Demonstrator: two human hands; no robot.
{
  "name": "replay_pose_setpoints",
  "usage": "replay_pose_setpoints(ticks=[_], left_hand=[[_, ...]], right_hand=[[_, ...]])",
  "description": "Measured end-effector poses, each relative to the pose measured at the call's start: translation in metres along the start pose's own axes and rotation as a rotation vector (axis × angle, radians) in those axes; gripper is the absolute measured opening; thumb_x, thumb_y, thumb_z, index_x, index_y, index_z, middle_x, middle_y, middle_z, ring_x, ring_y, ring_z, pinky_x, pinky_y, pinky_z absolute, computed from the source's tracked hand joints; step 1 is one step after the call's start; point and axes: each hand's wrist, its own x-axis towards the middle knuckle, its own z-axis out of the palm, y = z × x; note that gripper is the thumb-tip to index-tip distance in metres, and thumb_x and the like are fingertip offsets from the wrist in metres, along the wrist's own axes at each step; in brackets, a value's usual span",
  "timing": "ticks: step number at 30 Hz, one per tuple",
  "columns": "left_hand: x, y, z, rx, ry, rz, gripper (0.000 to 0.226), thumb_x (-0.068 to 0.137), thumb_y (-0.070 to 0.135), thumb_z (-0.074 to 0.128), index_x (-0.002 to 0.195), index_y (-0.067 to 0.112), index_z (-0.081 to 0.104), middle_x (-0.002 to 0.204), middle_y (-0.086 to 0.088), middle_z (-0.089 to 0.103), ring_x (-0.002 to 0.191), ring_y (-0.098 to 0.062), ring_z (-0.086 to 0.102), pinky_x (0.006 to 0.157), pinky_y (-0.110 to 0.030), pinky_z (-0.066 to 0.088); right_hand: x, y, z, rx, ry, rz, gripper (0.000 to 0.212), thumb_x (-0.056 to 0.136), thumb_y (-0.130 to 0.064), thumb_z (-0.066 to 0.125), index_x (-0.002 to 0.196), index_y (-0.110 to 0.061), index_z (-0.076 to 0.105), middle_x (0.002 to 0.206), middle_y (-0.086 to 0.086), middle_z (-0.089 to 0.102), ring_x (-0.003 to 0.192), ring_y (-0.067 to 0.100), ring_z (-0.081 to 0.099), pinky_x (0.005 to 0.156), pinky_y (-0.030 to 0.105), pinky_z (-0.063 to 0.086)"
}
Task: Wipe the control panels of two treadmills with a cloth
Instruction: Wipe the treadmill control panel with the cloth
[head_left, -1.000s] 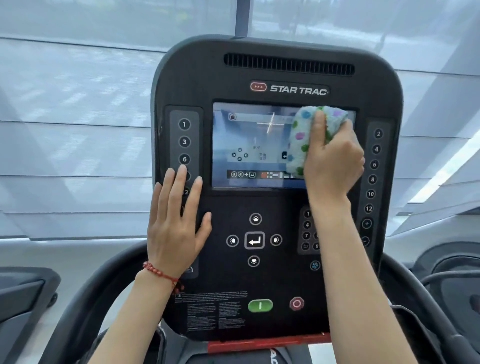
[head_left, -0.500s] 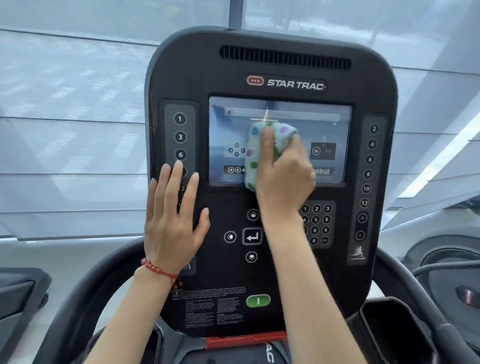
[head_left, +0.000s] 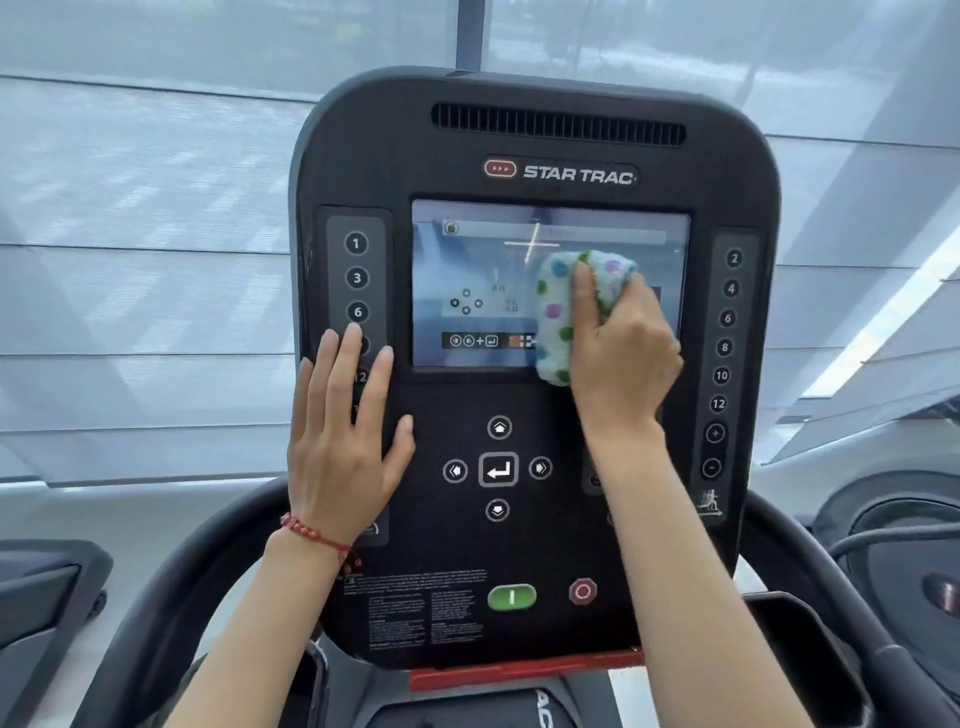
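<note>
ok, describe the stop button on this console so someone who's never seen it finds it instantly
Start at the black Star Trac console and drop below its screen, past the arrow keypad, to the bottom edge. Two buttons sit side by side there: the stop button is the right one. It is a small red octagon with a ring, unlike the wide green oval button to its left.

window blinds (head_left: 145, 249), red bead bracelet (head_left: 311, 535), neighbouring machine (head_left: 909, 566)
</note>
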Motion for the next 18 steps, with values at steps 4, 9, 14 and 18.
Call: replay_pose_setpoints(ticks=[4,9,14,18], left_hand=[[0.000,0.000,0.001,0.000,0.006,0.005,0.045,0.091,0.020,0.050,0.130,-0.001,0.049,0.139,-0.027,0.041,0.133,-0.040,0.031,0.110,-0.052,0.027],[0.000,-0.001,-0.002,0.002,-0.018,-0.001,0.046,0.090,0.020,0.051,0.131,-0.002,0.049,0.139,-0.027,0.040,0.134,-0.040,0.031,0.109,-0.054,0.029],[-0.009,0.000,-0.011,-0.001,-0.020,-0.005,0.046,0.091,0.021,0.050,0.132,0.000,0.046,0.140,-0.025,0.040,0.135,-0.038,0.031,0.108,-0.053,0.030],[-0.029,-0.002,-0.018,-0.019,-0.027,-0.017,0.047,0.092,0.020,0.049,0.133,-0.002,0.044,0.141,-0.024,0.039,0.136,-0.037,0.031,0.109,-0.052,0.030]], right_hand=[[0.013,0.037,-0.021,-0.073,-0.005,0.208,0.048,0.094,-0.046,0.042,0.092,-0.001,0.058,0.090,0.016,0.066,0.078,0.034,0.063,0.062,0.028,0.032],[0.013,0.028,-0.026,-0.040,0.015,0.302,0.046,0.094,-0.047,0.041,0.096,-0.003,0.057,0.096,0.014,0.067,0.086,0.034,0.062,0.066,0.030,0.035],[-0.011,-0.038,-0.016,0.263,-0.049,0.114,0.038,0.091,-0.041,0.050,0.079,-0.006,0.057,0.067,-0.002,0.055,0.056,0.015,0.052,0.051,0.023,0.036],[-0.036,-0.095,0.023,0.250,-0.126,-0.100,0.043,0.089,-0.045,0.044,0.076,-0.006,0.057,0.063,0.004,0.059,0.046,0.018,0.053,0.043,0.020,0.034]])
